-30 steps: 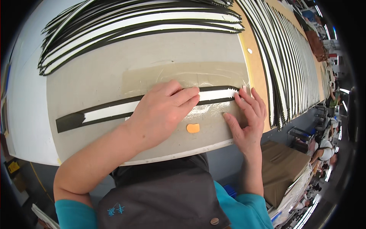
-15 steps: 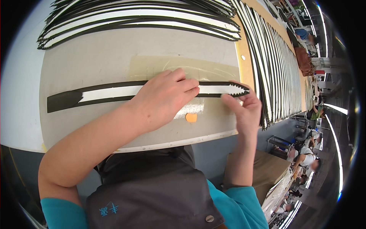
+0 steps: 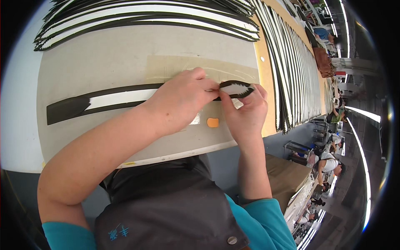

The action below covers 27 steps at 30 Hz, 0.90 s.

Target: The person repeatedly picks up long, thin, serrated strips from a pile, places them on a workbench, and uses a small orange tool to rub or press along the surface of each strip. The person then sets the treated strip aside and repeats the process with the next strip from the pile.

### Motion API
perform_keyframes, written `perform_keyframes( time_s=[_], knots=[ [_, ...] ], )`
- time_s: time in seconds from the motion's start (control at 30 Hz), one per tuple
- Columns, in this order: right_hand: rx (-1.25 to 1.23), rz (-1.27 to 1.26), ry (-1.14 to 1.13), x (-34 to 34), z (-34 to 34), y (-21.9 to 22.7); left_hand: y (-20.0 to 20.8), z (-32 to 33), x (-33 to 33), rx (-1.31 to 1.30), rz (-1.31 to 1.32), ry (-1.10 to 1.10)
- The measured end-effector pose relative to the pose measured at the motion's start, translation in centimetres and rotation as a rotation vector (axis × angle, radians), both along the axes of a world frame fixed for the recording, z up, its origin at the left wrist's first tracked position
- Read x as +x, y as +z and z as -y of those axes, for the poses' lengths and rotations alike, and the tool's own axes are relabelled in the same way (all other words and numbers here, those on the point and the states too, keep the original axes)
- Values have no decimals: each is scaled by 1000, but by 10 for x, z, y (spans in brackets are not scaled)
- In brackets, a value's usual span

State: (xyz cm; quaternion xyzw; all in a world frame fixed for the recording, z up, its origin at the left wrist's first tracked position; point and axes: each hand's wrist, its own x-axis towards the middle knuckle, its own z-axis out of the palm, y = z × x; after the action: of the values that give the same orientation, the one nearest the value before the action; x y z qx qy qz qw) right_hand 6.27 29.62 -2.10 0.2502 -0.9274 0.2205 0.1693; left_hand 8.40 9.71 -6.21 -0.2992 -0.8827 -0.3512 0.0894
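Observation:
A long black strip with a white band down its middle [image 3: 121, 98] lies across the table in front of me. Its left end is plain black and flat. The right end is lifted and bent into a small loop, its toothed white edge showing inside. My left hand [image 3: 177, 102] rests over the strip's middle, fingertips closed on it where the bend starts. My right hand [image 3: 250, 114] grips the raised end, its thumb touching the strip close to the left fingertips. Just below the strip sits a small orange piece [image 3: 213, 122], touched by neither hand.
A pile of similar black and white strips [image 3: 166, 18] lies at the far side. More are fanned in a row [image 3: 293, 68] on the tan board at right. The grey mat [image 3: 96, 56] covers the table before me. Several people sit farther off at right.
My right hand has moved left, lifting and curling the strip's toothed end, which lay flat before. My left hand stays on the strip's middle.

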Motion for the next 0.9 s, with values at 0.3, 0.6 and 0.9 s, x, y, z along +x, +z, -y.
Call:
perform_keyframes(
  time_s=[0.3,0.6,0.9],
  knots=[
    [141,-52,26,3,12,8,29,3,4,464,436,195],
    [227,-33,178,13,0,15,10,5,-5,558,350,137],
    [-28,273,287,17,-42,-3,25,12,-3,392,532,159]
  ],
)
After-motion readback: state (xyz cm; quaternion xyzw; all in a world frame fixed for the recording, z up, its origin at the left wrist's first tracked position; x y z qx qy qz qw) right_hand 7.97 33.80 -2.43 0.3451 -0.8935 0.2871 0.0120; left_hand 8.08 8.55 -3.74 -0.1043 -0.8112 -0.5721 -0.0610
